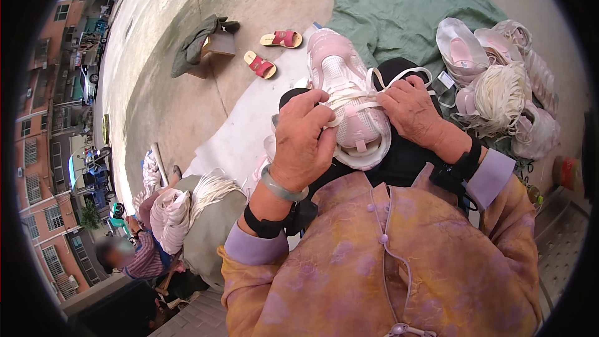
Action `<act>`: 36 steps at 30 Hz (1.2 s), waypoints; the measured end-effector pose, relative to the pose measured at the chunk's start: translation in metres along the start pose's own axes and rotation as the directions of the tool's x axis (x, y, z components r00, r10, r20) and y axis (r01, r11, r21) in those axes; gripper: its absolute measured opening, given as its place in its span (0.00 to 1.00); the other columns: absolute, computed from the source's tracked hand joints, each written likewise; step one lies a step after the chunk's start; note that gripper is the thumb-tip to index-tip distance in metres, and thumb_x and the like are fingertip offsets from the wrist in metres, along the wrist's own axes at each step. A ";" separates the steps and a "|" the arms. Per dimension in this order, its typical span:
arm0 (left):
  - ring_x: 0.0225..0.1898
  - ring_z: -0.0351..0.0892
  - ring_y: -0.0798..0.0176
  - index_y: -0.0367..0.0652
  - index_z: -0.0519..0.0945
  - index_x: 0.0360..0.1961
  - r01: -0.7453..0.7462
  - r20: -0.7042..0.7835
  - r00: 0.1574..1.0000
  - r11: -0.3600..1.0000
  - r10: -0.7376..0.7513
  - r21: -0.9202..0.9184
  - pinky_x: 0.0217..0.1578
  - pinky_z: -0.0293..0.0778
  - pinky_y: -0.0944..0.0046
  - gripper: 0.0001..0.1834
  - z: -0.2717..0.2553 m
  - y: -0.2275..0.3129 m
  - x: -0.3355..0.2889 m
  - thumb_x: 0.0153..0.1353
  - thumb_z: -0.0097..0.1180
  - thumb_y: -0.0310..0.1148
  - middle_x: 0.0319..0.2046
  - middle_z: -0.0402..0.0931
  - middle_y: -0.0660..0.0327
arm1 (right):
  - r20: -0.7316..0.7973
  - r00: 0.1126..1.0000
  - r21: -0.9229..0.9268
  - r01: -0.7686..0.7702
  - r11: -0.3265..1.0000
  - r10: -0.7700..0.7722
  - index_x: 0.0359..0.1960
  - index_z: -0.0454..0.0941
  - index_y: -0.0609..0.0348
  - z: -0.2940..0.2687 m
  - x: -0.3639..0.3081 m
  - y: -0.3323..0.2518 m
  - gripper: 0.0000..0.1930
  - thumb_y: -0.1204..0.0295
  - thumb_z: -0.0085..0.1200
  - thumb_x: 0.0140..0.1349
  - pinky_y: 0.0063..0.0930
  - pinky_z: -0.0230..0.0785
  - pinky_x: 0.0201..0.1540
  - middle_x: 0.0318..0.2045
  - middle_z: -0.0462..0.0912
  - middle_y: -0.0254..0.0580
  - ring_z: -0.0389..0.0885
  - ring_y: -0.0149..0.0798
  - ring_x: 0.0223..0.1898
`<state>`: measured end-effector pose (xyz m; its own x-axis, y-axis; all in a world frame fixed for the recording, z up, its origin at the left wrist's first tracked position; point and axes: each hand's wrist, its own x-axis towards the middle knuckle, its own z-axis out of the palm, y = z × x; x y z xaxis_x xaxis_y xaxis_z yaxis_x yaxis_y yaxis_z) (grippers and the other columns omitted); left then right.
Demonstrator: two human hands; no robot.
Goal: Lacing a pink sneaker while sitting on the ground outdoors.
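Note:
A pink and white sneaker (342,62) rests on my lap, its toe pointing away from me and its heel toward me. White shoelaces (357,98) cross over its tongue. My left hand (304,134) pinches a lace at the left side of the shoe opening, fingers curled. On the right side, my right hand (413,109) is closed on the other lace, and a loop of it arches above the fingers. The fingertips of both hands stay close to the upper eyelets.
A heap of pink-white sneakers (463,53) with a bundle of white laces (501,97) lies at right, beside green cloth (412,6). Red slippers (259,64) and a small box stool (218,45) stand ahead. Another person (146,253) sits at left near more shoes (170,215).

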<state>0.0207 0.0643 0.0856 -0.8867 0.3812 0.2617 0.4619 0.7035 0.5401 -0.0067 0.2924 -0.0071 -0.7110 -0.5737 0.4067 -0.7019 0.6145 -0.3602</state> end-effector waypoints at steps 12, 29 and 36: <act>0.24 0.76 0.64 0.37 0.76 0.38 0.137 -0.088 0.983 0.960 -0.163 -0.245 0.26 0.69 0.69 0.12 0.032 -0.022 0.014 0.50 0.55 0.22 0.23 0.76 0.57 | -0.145 0.977 -0.041 -0.166 0.985 0.159 0.31 0.74 0.59 -0.026 -0.027 0.024 0.07 0.77 0.51 0.48 0.37 0.62 0.31 0.21 0.74 0.39 0.74 0.45 0.27; 0.37 0.73 0.53 0.39 0.76 0.33 0.110 -0.149 0.982 0.994 -0.112 -0.024 0.40 0.67 0.60 0.13 0.037 -0.042 -0.015 0.43 0.51 0.19 0.33 0.75 0.56 | -0.106 0.869 -0.089 -0.493 0.866 0.484 0.33 0.76 0.61 -0.035 -0.128 0.093 0.09 0.78 0.52 0.49 0.39 0.66 0.35 0.29 0.78 0.47 0.76 0.50 0.33; 0.44 0.69 0.49 0.42 0.77 0.32 0.116 -0.109 0.988 0.993 -0.112 0.027 0.46 0.63 0.54 0.13 0.060 -0.038 -0.016 0.41 0.55 0.26 0.42 0.72 0.53 | -0.113 0.985 0.081 -0.120 0.990 0.128 0.35 0.72 0.59 -0.041 -0.034 0.018 0.15 0.76 0.56 0.42 0.37 0.62 0.40 0.32 0.74 0.42 0.73 0.45 0.36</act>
<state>0.0185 0.0676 0.0132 -0.9299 0.2320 0.2854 0.3566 0.7586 0.5452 0.0060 0.3455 0.0074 -0.7858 -0.4253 0.4491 -0.6129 0.6330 -0.4730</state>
